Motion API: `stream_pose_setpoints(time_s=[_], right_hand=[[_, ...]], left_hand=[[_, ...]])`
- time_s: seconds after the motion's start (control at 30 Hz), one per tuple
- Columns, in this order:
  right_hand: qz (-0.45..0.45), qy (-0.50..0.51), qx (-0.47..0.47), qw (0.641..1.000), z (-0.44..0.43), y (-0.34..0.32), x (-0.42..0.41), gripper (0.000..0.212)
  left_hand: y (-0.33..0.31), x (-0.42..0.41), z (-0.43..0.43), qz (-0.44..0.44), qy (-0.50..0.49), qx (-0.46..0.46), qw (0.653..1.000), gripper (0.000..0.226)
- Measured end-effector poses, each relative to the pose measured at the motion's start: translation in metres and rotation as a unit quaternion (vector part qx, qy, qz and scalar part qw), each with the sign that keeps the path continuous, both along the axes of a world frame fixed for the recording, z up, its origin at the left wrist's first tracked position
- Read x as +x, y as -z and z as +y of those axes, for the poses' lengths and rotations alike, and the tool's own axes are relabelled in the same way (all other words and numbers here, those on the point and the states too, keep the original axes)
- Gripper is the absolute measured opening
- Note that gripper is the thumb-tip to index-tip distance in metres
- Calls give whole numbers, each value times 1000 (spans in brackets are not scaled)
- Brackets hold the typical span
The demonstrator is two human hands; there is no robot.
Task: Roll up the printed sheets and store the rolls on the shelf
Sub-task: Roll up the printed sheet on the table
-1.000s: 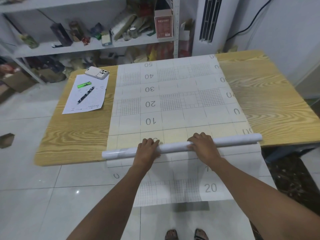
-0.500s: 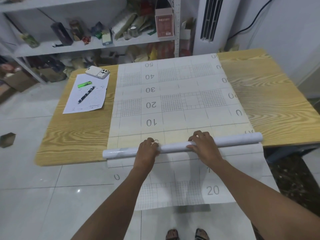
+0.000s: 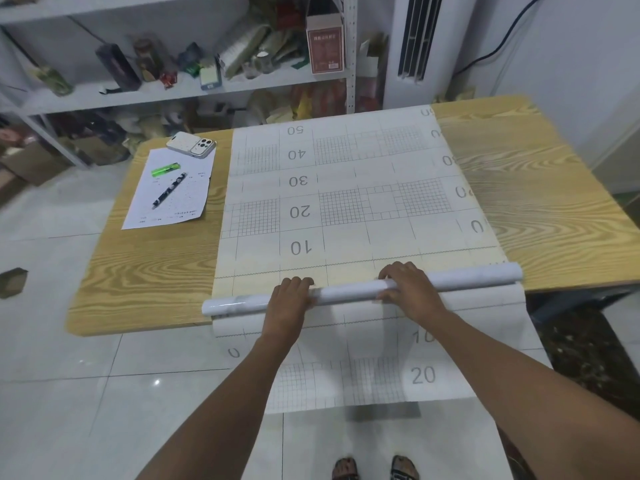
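A long printed sheet point(image 3: 346, 188) with grids and numbers lies flat across the wooden table point(image 3: 145, 271). Its near end hangs over the table's front edge toward the floor. A white roll point(image 3: 349, 293) lies across the sheet along that front edge. My left hand point(image 3: 289, 301) grips the roll left of its middle, fingers curled over the top. My right hand point(image 3: 408, 287) grips it right of the middle, thumb under the near side. The white metal shelf point(image 3: 194, 88) stands behind the table, crowded with clutter.
On the table's left part lie a paper form point(image 3: 173, 202), a pen point(image 3: 169, 190), a green lighter point(image 3: 165, 170) and a phone point(image 3: 191, 144). A white air conditioner point(image 3: 415, 46) stands behind the table. Boxes sit on the tiled floor at the left.
The roll and both hands have stayed at the table's front edge; both hands have shifted slightly on the roll. The camera has moved a little.
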State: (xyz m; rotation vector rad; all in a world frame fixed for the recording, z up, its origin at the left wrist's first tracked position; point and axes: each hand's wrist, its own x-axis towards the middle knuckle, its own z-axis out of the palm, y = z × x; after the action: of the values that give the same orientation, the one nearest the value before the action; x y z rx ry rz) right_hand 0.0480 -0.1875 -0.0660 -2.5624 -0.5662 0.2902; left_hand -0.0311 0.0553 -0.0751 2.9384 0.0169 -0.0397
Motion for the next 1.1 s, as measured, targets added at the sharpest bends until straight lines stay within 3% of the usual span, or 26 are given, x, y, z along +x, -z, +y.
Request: stream_pose_setpoints(time_s=[0.27, 0.37, 0.57, 0.83, 1.1], right_hand=[[-23, -9, -45, 999, 2, 2, 1, 24], [-40, -10, -75, 996, 3, 0, -1, 28], [-41, -18, -103, 994, 2, 0, -6, 30], [-78, -40, -96, 992, -6, -1, -16, 52], [-94, -25, -73, 993, -4, -1, -15, 28]], left_hand=[[-4, -9, 6, -9, -5, -123, 992, 46], [-4, -8, 6, -13, 21, -102, 994, 49], [-4, -9, 6, -59, 37, 38, 997, 60], [-3, -11, 9, -33, 53, 81, 995, 64], [-1, -11, 11, -18, 54, 52, 997, 65]])
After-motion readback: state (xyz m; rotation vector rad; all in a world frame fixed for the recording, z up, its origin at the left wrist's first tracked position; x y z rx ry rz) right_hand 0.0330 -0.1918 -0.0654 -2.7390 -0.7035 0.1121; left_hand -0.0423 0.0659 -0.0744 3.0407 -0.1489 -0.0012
